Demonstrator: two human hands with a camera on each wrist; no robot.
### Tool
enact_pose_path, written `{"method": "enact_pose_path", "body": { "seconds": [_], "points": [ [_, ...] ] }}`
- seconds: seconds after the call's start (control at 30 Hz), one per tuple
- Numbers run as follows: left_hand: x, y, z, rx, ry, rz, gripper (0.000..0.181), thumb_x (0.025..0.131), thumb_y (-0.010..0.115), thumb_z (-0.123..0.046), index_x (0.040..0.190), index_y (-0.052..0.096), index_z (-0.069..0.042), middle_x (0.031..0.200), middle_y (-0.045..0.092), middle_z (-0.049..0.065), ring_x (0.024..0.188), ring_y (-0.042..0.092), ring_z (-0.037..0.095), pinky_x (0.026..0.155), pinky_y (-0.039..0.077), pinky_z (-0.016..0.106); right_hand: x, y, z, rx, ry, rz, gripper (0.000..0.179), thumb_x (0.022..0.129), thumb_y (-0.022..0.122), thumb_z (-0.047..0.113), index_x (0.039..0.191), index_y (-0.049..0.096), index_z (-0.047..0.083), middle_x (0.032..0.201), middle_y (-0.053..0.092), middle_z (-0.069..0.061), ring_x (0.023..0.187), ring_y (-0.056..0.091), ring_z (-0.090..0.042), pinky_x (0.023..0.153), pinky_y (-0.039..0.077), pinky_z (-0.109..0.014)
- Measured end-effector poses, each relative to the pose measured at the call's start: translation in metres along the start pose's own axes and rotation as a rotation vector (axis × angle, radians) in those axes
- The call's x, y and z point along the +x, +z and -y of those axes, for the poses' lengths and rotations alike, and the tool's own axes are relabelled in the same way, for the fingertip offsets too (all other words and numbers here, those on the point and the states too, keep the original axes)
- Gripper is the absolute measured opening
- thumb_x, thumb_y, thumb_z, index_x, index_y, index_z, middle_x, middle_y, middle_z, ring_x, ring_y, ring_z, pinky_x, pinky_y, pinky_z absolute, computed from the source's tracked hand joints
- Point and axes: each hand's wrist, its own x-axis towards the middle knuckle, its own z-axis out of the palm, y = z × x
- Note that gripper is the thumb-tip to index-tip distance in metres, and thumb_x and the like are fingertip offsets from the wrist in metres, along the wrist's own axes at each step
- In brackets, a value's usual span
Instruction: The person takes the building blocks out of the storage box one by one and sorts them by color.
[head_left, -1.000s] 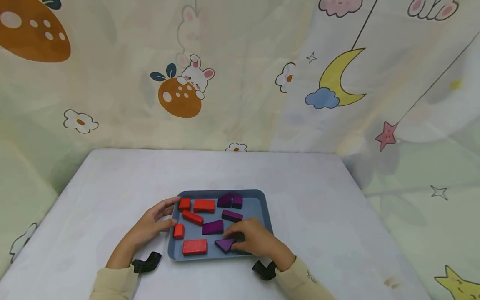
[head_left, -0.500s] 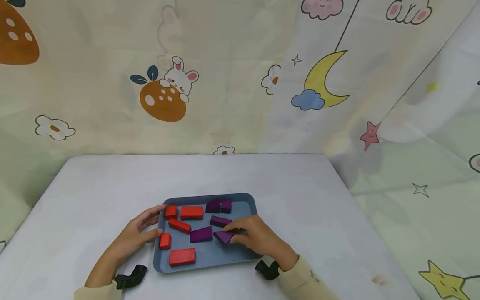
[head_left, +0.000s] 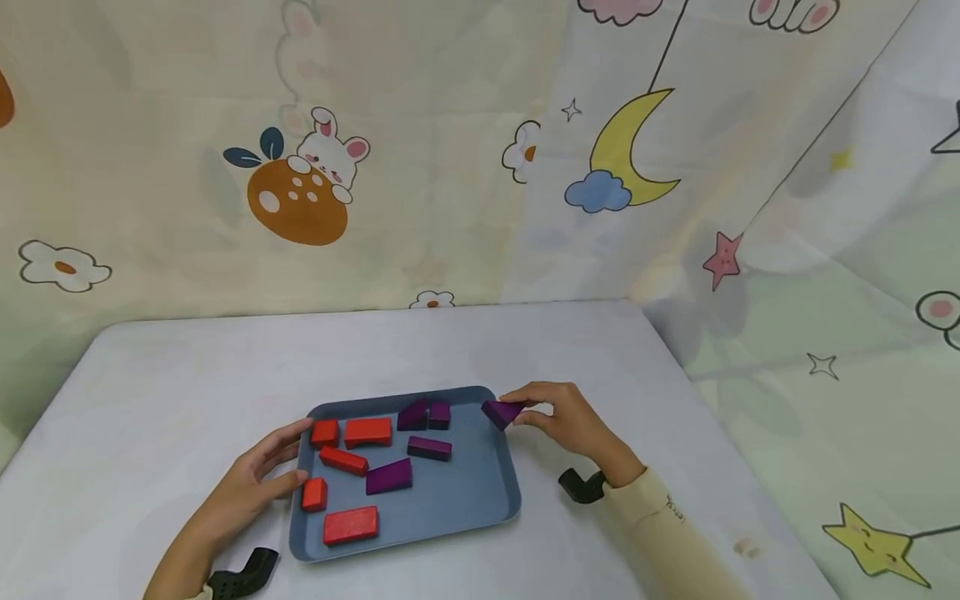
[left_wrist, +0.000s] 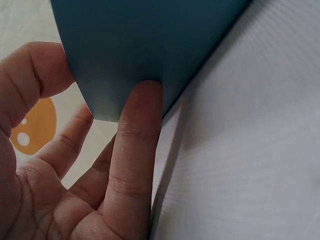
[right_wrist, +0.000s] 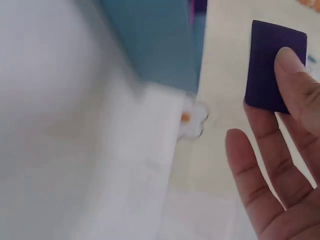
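Observation:
My right hand (head_left: pixel 573 421) pinches a purple triangular block (head_left: pixel 500 412) between thumb and fingers at the tray's far right corner. The right wrist view shows one flat face of this block (right_wrist: pixel 262 70), the thumb lying across it. On the other side, my left hand (head_left: pixel 255 475) touches the left wall of a blue-grey tray (head_left: pixel 465 492) with thumb and fingertips. One finger presses flat on the tray's outer wall (left_wrist: pixel 115 45) in the left wrist view. Inside the tray lie several red blocks, including a large rectangular one (head_left: pixel 350 526), and several purple ones, including a wedge-like one (head_left: pixel 389 477).
A white-covered table (head_left: pixel 225 367) carries the tray. Behind it hangs a cloth backdrop (head_left: pixel 450 167) printed with a rabbit, a moon and stars. A black strap piece sits at each wrist, the right one (head_left: pixel 581 486) beside the tray.
My right hand has taken the purple triangular block from the tray's near part, lifting it to the far right corner. The left hand stays at the tray's side while the head view shifts.

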Motion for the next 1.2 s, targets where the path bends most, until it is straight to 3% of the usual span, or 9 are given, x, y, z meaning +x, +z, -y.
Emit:
{"method": "enact_pose_path", "body": {
  "seconds": [0.1, 0.3, 0.57, 0.63, 0.77, 0.87, 0.97, 1.1, 1.2],
  "points": [
    [-0.001, 0.000, 0.000, 0.011, 0.005, -0.003, 0.072, 0.103, 0.075, -0.018, 0.165, 0.041, -0.005, 0.167, 0.041, 0.024, 0.140, 0.054, 0.040, 0.102, 0.053, 0.037, 0.002, -0.011, -0.014, -0.018, 0.006, -0.025, 0.036, 0.087, 0.082, -0.008, 0.122, 0.078, -0.003, 0.114, 0.080, -0.015, 0.102, 0.076, -0.031, 0.091, 0.062, -0.047],
    [-0.002, 0.000, 0.001, -0.005, 0.017, -0.001, 0.071, 0.104, 0.073, -0.016, 0.165, 0.040, -0.004, 0.167, 0.040, 0.027, 0.141, 0.051, 0.048, 0.109, 0.047, 0.066, 0.006, -0.026, -0.040, -0.058, 0.090, -0.033, 0.034, 0.089, 0.080, -0.009, 0.122, 0.078, -0.002, 0.117, 0.078, -0.019, 0.104, 0.076, -0.036, 0.092, 0.062, -0.049],
    [-0.002, -0.001, 0.001, -0.008, 0.018, 0.000, 0.070, 0.104, 0.072, -0.015, 0.165, 0.040, -0.003, 0.167, 0.040, 0.027, 0.140, 0.051, 0.047, 0.107, 0.050, 0.061, 0.015, -0.025, -0.066, -0.075, 0.205, 0.101, 0.030, 0.092, 0.077, -0.010, 0.121, 0.078, -0.004, 0.122, 0.077, -0.020, 0.114, 0.073, -0.039, 0.099, 0.058, -0.053],
    [-0.002, -0.001, 0.001, -0.006, 0.022, 0.000, 0.070, 0.104, 0.073, -0.015, 0.165, 0.041, -0.003, 0.166, 0.041, 0.026, 0.139, 0.054, 0.040, 0.106, 0.053, 0.052, 0.016, -0.024, -0.070, -0.088, 0.221, 0.118, 0.029, 0.092, 0.077, -0.011, 0.120, 0.078, -0.003, 0.122, 0.077, -0.020, 0.115, 0.072, -0.040, 0.100, 0.058, -0.053],
    [-0.001, -0.003, 0.002, 0.001, 0.029, 0.004, 0.070, 0.103, 0.074, -0.017, 0.165, 0.043, -0.006, 0.166, 0.043, 0.024, 0.129, 0.057, 0.005, 0.098, 0.050, 0.027, 0.018, -0.023, -0.075, -0.109, 0.241, 0.127, 0.027, 0.093, 0.076, -0.011, 0.118, 0.079, -0.002, 0.122, 0.077, -0.020, 0.114, 0.072, -0.040, 0.098, 0.058, -0.054],
    [-0.001, -0.002, 0.002, -0.010, 0.027, 0.005, 0.070, 0.104, 0.074, -0.017, 0.165, 0.042, -0.005, 0.166, 0.042, 0.024, 0.133, 0.058, 0.012, 0.105, 0.052, 0.040, 0.018, -0.022, -0.079, -0.100, 0.248, 0.123, 0.026, 0.093, 0.076, -0.011, 0.118, 0.079, -0.003, 0.122, 0.077, -0.022, 0.113, 0.072, -0.040, 0.097, 0.059, -0.054],
    [-0.001, -0.002, 0.000, -0.016, 0.021, 0.006, 0.070, 0.104, 0.073, -0.017, 0.165, 0.041, -0.005, 0.166, 0.042, 0.025, 0.140, 0.054, 0.037, 0.105, 0.052, 0.043, 0.017, -0.021, -0.081, -0.091, 0.249, 0.121, 0.028, 0.093, 0.076, -0.011, 0.120, 0.077, -0.005, 0.124, 0.076, -0.024, 0.114, 0.071, -0.042, 0.097, 0.058, -0.055],
    [-0.001, -0.004, -0.001, -0.021, 0.014, 0.014, 0.071, 0.104, 0.073, -0.018, 0.165, 0.041, -0.005, 0.167, 0.042, 0.025, 0.141, 0.051, 0.044, 0.095, 0.049, 0.021, 0.015, -0.023, -0.076, -0.107, 0.264, 0.123, 0.039, 0.094, 0.071, -0.015, 0.132, 0.072, -0.005, 0.134, 0.071, -0.024, 0.125, 0.066, -0.046, 0.104, 0.055, -0.058],
    [0.000, -0.004, -0.002, -0.021, 0.015, 0.016, 0.071, 0.104, 0.073, -0.019, 0.165, 0.041, -0.005, 0.167, 0.041, 0.024, 0.140, 0.053, 0.042, 0.094, 0.047, 0.017, 0.012, -0.026, -0.068, -0.133, 0.252, 0.105, 0.047, 0.094, 0.068, -0.020, 0.138, 0.068, -0.004, 0.141, 0.068, -0.024, 0.133, 0.060, -0.048, 0.108, 0.052, -0.060]
  ]
}}
